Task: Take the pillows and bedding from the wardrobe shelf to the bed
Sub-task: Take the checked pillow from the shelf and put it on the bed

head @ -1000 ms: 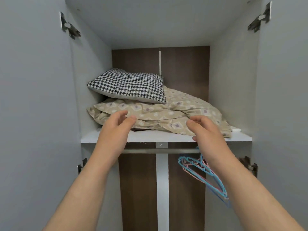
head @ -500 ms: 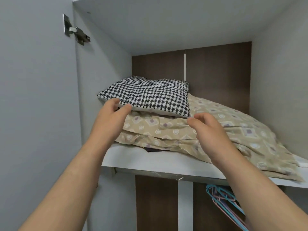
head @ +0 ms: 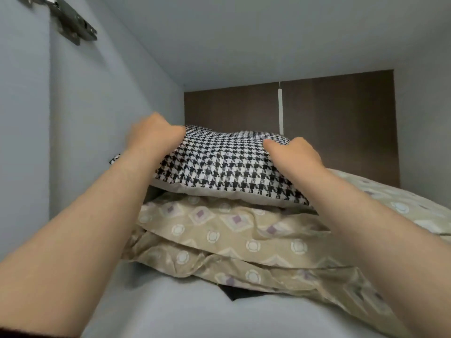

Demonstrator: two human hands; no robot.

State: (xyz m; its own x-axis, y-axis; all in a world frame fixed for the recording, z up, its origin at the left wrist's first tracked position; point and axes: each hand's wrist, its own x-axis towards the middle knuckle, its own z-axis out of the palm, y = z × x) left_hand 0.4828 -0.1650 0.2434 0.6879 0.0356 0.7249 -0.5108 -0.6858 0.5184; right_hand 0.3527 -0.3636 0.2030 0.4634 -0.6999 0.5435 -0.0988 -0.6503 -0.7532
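Fingers (head: pixel 269 145) grip houndstooth pillow (head: pixel 227 167) | left hand (head: pixel 152 136), right hand (head: pixel 296 153) | atop beige bedding (head: pixel 219 230)

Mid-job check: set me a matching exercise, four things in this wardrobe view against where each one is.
Things:
1. pillow
2. bedding
3. left hand
4. hinge

Places:
a. top left of the view
b. gripping the pillow's left end
c. on the shelf, under the pillow
d. top of the stack

Pairs: 1-d, 2-c, 3-b, 4-a
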